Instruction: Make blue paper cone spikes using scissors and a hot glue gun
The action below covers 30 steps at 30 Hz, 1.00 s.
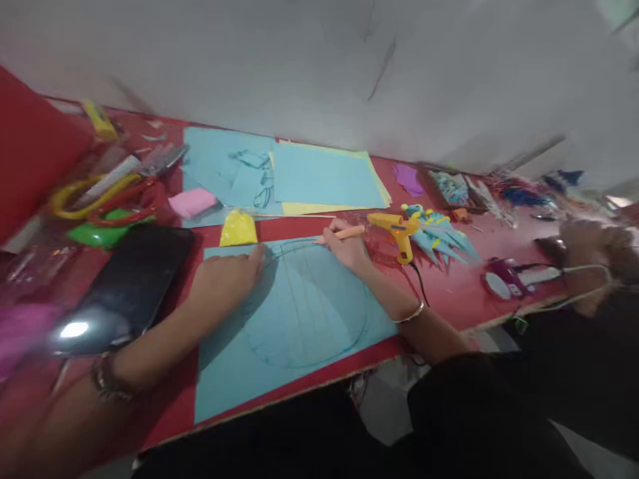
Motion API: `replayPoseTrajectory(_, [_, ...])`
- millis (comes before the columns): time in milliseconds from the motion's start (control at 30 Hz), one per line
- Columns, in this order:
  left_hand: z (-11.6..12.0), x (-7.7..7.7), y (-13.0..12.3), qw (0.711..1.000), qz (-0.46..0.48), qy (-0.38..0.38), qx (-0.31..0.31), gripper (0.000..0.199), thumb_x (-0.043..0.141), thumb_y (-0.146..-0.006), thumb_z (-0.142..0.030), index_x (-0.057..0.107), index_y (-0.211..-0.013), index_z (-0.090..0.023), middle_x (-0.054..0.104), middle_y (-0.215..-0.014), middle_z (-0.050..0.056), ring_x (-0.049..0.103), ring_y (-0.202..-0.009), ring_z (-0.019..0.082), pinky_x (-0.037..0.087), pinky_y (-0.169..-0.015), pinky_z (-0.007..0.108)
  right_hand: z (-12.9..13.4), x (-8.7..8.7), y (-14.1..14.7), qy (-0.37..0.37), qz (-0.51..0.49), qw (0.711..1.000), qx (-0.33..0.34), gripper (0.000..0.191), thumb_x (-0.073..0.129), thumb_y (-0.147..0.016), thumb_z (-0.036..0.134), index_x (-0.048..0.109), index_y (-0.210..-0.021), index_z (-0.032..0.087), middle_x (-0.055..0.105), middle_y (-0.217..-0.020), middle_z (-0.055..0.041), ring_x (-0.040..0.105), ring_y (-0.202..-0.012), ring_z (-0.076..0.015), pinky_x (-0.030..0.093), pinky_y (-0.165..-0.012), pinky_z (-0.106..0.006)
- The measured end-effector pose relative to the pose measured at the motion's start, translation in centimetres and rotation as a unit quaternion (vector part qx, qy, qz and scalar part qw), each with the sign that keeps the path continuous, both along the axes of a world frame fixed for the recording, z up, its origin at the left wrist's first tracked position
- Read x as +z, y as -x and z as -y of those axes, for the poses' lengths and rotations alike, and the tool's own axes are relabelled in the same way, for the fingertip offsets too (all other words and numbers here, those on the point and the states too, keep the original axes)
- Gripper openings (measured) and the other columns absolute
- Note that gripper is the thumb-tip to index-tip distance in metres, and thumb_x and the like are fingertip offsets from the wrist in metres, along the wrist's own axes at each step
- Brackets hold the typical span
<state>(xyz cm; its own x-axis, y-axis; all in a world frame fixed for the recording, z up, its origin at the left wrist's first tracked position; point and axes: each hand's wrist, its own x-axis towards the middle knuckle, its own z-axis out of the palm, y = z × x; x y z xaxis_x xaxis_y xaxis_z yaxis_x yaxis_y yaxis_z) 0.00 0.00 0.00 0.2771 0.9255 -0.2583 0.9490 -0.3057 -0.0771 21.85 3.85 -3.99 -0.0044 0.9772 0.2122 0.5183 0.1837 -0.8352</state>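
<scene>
My right hand (347,251) grips an orange pen (352,232), its tip down at the upper part of a large curved outline drawn on a light blue sheet (224,386). Several faint lines run down inside the outline. My left hand (227,276) is pressed on the upper left of the same sheet, fingers curled and thumb toward the outline; what lies under its fingers is hidden. Just beyond it sits a small yellow packet (238,228). To the right of my right hand is a yellow glue gun (397,229) with a black cord.
Blue and yellow sheets (324,176) lie by the wall, beside blue paper scraps (252,179). A black phone (124,286) and scissors with red handles (132,203) are at left. Blue-yellow paper pieces (439,233) lie at right, near another person's blurred hands (594,253).
</scene>
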Motion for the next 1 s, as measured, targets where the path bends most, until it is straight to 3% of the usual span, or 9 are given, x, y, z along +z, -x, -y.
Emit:
replayPoseTrajectory(300, [0.2, -0.7, 0.3, 0.999, -0.012, -0.028, -0.019, 0.05, 0.021, -0.092, -0.033, 0.043, -0.134, -0.017, 0.071, -0.085, 0.016, 0.066, -0.077, 0.035, 0.046, -0.06, 0.039, 3.3, 0.5, -0.2, 0.01, -0.055, 0.998, 0.01, 0.027, 0.049, -0.074, 0.031, 0.034, -0.053, 0.021, 0.038, -0.048, 0.0061, 0.044, -0.049, -0.0089, 0.034, -0.05, -0.022])
replayPoseTrajectory(500, [0.2, -0.6, 0.3, 1.0, -0.01, -0.024, -0.017, 0.05, 0.021, -0.091, -0.031, 0.043, -0.134, -0.015, 0.07, -0.083, 0.017, 0.066, -0.077, 0.034, 0.045, -0.06, 0.039, 5.9, 0.8, -0.7, 0.069, -0.088, 0.994, 0.005, 0.026, 0.052, -0.073, 0.03, 0.037, -0.053, 0.021, 0.042, -0.05, 0.0054, 0.051, -0.052, -0.0099, 0.038, -0.048, -0.021])
replayPoseTrajectory(800, [0.0, -1.2, 0.6, 0.999, -0.016, -0.032, -0.022, 0.051, 0.019, -0.092, -0.033, 0.044, -0.134, -0.018, 0.07, -0.082, 0.016, 0.065, -0.073, 0.034, 0.044, -0.059, 0.039, 9.9, 1.1, -1.8, 0.135, -0.064, 0.988, 0.027, 0.025, 0.05, -0.071, 0.032, 0.038, -0.053, 0.021, 0.04, -0.05, 0.0044, 0.044, -0.049, -0.0093, 0.037, -0.045, -0.022])
replayPoseTrajectory(1000, [0.1, -1.2, 0.6, 0.999, -0.022, -0.039, -0.027, 0.049, 0.021, -0.093, -0.034, 0.042, -0.134, -0.018, 0.07, -0.083, 0.015, 0.065, -0.071, 0.033, 0.044, -0.057, 0.038, 12.1, 1.3, -2.6, 0.133, -0.021, 0.989, 0.059, 0.025, 0.049, -0.072, 0.03, 0.036, -0.052, 0.02, 0.037, -0.048, 0.0045, 0.035, -0.046, -0.0075, 0.031, -0.043, -0.021])
